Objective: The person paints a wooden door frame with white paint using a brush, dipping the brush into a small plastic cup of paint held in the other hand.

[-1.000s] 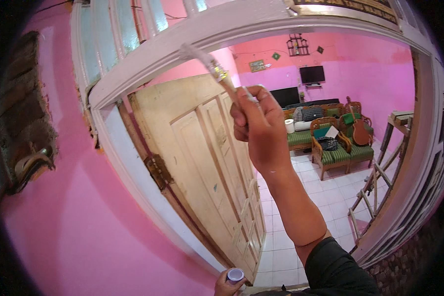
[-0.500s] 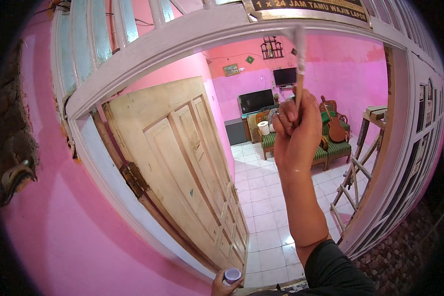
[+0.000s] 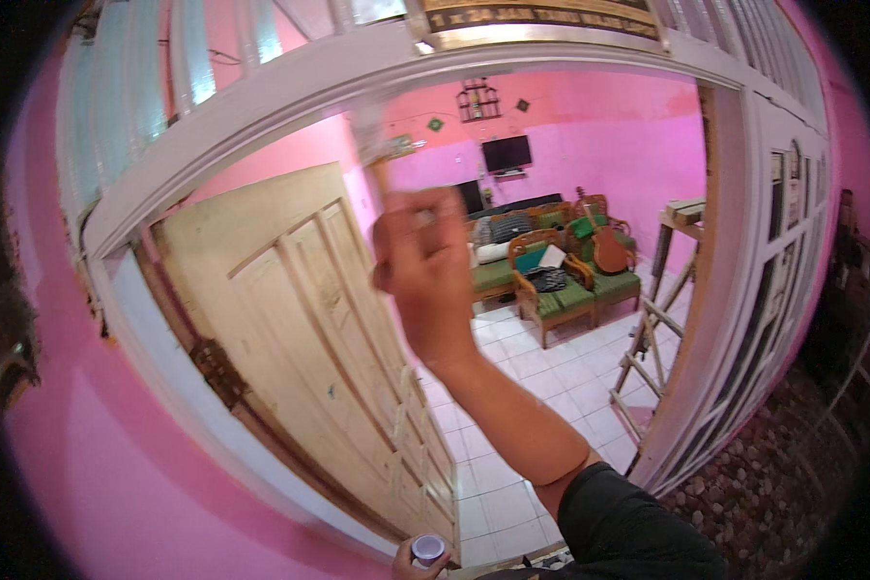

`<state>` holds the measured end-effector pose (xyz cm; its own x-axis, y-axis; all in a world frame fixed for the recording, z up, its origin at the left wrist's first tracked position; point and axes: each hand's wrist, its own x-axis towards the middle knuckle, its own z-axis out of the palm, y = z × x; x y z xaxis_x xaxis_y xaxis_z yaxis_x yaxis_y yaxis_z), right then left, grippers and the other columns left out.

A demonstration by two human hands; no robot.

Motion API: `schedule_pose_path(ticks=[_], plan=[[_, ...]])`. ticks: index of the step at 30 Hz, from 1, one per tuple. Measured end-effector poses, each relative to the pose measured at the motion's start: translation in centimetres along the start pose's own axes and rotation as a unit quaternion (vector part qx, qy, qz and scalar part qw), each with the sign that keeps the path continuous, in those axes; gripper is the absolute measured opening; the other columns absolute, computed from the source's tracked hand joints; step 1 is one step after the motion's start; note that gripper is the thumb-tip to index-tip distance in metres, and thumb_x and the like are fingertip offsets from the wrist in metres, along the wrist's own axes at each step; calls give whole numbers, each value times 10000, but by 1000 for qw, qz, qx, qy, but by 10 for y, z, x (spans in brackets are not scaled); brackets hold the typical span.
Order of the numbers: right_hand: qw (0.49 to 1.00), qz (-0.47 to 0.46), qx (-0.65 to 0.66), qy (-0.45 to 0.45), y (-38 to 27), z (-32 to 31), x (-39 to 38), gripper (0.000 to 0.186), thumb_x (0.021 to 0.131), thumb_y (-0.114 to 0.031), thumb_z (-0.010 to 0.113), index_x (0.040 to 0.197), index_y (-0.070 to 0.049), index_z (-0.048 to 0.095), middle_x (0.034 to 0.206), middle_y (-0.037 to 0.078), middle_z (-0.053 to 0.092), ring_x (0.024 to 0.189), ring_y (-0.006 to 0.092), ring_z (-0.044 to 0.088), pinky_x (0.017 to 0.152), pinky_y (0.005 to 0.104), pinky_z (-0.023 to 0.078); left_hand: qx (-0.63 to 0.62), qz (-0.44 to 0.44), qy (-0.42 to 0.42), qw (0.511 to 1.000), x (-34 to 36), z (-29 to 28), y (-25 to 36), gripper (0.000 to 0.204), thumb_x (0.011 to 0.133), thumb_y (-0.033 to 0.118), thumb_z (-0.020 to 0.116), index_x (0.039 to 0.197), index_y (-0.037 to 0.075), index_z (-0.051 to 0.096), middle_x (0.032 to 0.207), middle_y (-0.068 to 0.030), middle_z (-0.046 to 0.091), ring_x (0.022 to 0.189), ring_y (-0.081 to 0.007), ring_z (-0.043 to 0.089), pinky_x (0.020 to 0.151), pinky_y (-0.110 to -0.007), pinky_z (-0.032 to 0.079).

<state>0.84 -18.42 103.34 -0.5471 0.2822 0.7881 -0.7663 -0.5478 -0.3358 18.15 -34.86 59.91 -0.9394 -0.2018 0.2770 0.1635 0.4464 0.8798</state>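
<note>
My right hand (image 3: 423, 242) is raised in the middle of the doorway, closed on a paintbrush (image 3: 377, 159) with a wooden handle and pale bristles, blurred by motion. The bristle end is up by the white lintel (image 3: 224, 130); whether it touches cannot be told. Low at the bottom edge, my left hand (image 3: 408, 563) grips a small cup (image 3: 428, 549) with pale lavender contents. The cream panelled door (image 3: 261, 329) stands open at the left of the opening, its rusty hinge on the frame.
Inside are green wooden armchairs (image 3: 556, 302), a guitar (image 3: 611, 249), a wall screen (image 3: 507, 153) and a wooden trestle ladder (image 3: 652, 343) by the right jamb. A pink wall (image 3: 116, 454) flanks the left, a white framed window (image 3: 778, 261) the right, above pebbled ground (image 3: 744, 464).
The brush and my right hand swung right, then back left, now blurred. The view has shifted, bringing more of the window on the right in. My left hand still grips the cup.
</note>
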Motion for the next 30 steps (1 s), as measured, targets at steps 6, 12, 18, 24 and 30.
schedule_pose_path(ticks=[6,12,18,24,30], plan=[[993,2,-89,-76,-12,-21,-1,120,1006,-158,597,963,-57,547,693,-31,559,578,15,487,481,193,364,-30,-36,-52,998,1,1,-7,561,758,173,895,1198,10,587,1108,-104,649,1009,-200,624,895,-354,528],[999,-5,-8,53,-59,-94,39,96,997,-183,615,972,-98,578,684,-14,543,530,42,454,457,202,370,4,14,-62,998,12,24,-2,552,755,183,900,1174,6,588,1074,-109,659,974,-203,630,865,-353,531],[978,-93,4,186,-106,-168,67,95,1021,-196,576,990,-106,573,678,-28,484,519,50,389,471,209,365,-4,-5,-116,993,23,35,5,516,750,182,904,1134,8,606,1028,-102,671,923,-187,640,800,-344,539],[914,-236,-151,293,-136,-229,91,164,1045,-215,533,1120,-84,598,726,-44,465,548,50,347,472,232,331,-84,-16,-133,987,27,48,1,492,754,158,897,1124,3,612,1012,-90,677,920,-176,637,803,-338,533],[882,-277,-273,265,-141,-244,109,337,1048,-179,525,1366,-76,572,754,-63,470,596,33,393,512,209,367,-103,-5,-148,984,34,59,38,477,769,180,889,1116,-1,617,1015,-99,686,921,-186,637,823,-350,525]])
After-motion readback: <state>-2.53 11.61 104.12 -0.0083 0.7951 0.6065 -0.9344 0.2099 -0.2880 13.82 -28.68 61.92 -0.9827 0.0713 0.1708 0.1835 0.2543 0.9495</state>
